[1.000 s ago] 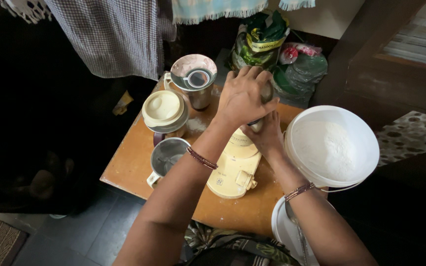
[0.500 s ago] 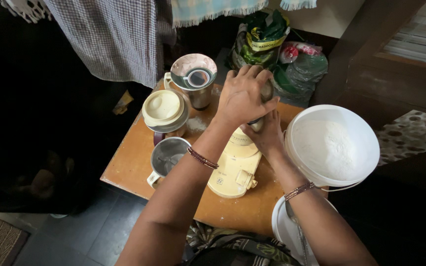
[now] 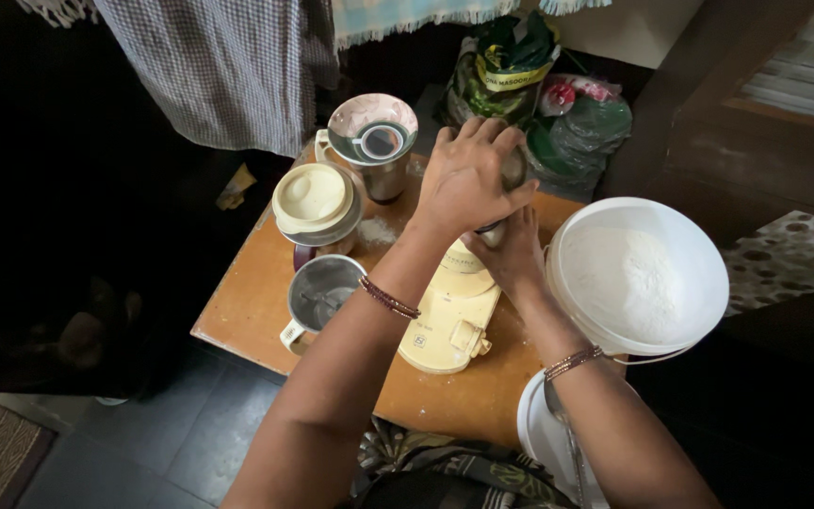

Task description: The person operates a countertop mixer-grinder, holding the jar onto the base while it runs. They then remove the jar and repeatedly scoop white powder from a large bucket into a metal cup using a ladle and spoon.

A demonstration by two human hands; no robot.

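Observation:
My left hand [image 3: 468,179] presses down on top of a steel grinder jar [image 3: 514,170] that sits on the cream mixer base [image 3: 449,316]. The jar is mostly hidden under my palm. My right hand [image 3: 511,250] wraps the lower side of the same jar, just above the base. Both wrists wear thin bangles. The base stands on a small wooden table [image 3: 247,292].
A white bucket of flour [image 3: 635,275] stands at the table's right. Left of the base sit an open steel jar [image 3: 319,294], a jar with a cream lid [image 3: 313,203] and a lidded steel jar [image 3: 372,141]. Plastic bags [image 3: 558,113] lie behind. Cloth hangs above.

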